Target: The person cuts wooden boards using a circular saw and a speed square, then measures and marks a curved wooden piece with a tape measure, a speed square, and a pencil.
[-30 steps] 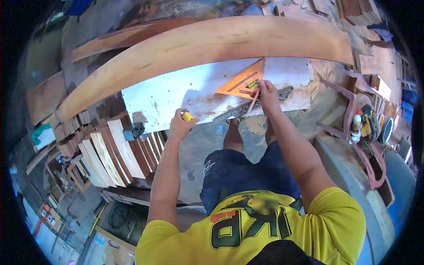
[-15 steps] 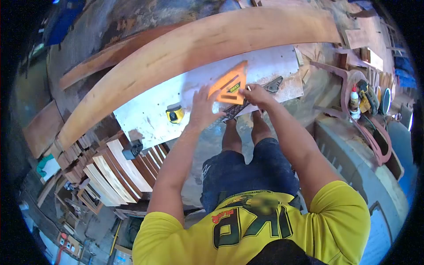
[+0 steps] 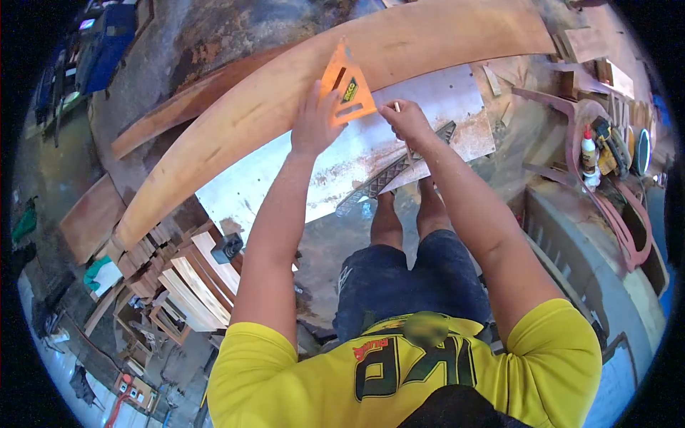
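Observation:
My left hand (image 3: 315, 123) grips the left edge of an orange speed square (image 3: 354, 87), thumb by its lower corner. The square overlaps the lower edge of a long curved wooden board (image 3: 264, 100); I cannot tell whether it rests flat on it. Just right of the square, my right hand (image 3: 410, 127) is closed around a thin pencil (image 3: 397, 107), whose end shows above the fingers. Below the hands lies a white, dusty work panel (image 3: 264, 182). A dark lattice-patterned strip (image 3: 389, 175) runs along its near edge.
Stacked wooden strips (image 3: 196, 285) stand at lower left, with a dark tool (image 3: 227, 247) on top. At right are curved wooden frame pieces (image 3: 621, 228), a glue bottle (image 3: 588, 153) and a yellow-black power tool (image 3: 610, 146). Another wooden piece (image 3: 171, 114) lies behind the curved board.
Both hands have moved away from my body, the left carrying the speed square up from the white panel to the curved board. The yellow tape measure no longer shows; my left arm covers that area.

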The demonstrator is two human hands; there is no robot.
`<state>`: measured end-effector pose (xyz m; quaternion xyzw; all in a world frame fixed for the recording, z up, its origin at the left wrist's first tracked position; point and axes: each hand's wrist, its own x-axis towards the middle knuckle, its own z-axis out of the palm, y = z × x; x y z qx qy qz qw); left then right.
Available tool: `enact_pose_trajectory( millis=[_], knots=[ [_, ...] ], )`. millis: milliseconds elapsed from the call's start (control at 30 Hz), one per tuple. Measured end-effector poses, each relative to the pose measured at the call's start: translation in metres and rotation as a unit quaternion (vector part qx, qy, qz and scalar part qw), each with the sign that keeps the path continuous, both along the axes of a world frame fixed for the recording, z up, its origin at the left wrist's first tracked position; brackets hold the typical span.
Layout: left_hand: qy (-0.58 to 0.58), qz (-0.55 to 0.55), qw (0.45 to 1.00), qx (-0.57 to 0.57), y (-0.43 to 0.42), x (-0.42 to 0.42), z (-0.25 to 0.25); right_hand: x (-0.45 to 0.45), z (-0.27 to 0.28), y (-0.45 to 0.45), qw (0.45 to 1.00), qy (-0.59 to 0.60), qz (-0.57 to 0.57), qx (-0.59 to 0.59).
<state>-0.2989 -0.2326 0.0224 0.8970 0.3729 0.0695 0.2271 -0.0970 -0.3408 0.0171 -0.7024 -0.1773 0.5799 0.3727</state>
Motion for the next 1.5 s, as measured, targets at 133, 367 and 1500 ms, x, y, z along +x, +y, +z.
enact_pose_trajectory(
  millis=[133,367,1500],
  knots=[
    [0.051,-0.002,0.998,0.045,0.014,0.014,-0.006,0.006,-0.002,-0.005,0.998,0.062,-0.001,-0.034],
    [0.044,0.057,0.995,0.074,0.020,0.030,-0.011,0.001,-0.014,0.016,0.984,0.165,-0.064,-0.005],
    [0.075,0.001,0.995,0.072,0.024,0.017,-0.011,0.057,0.019,-0.031,0.965,0.212,-0.152,-0.025]
  ],
)
